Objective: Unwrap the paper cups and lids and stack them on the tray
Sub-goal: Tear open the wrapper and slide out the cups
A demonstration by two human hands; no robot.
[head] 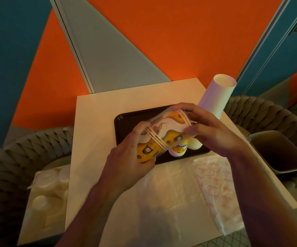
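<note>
In the head view, the left hand point(126, 155) and the right hand point(213, 131) both grip with curled fingers a wrapped stack of yellow paper cups point(163, 134), held lying sideways above the black tray point(126, 122) on the table point(94, 122).

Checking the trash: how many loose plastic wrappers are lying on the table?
2: a clear wrapper on the table's near middle, and a red-printed wrapper to its right. More may be hidden underneath.
</note>
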